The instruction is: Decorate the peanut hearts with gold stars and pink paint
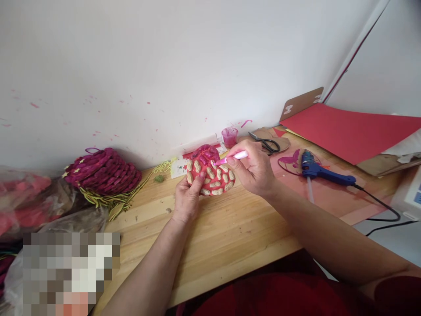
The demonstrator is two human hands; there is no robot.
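My left hand grips the lower left edge of a red board, its thumb pressed on the front. Peanuts in their shells cover most of the board in rows. Those at the top are coated in magenta paint; the lower ones are bare. Between the fingers of my right hand is a paintbrush with a white handle and a pink tip. That tip touches a peanut just below the painted part. Behind the board stands a plastic cup stained with magenta paint.
A stack of magenta peanut pieces with yellow tassels lies at the left by clear plastic bags. Black-handled scissors, a blue hot glue gun with a cord, and red card sheets are at the right. The wall is behind.
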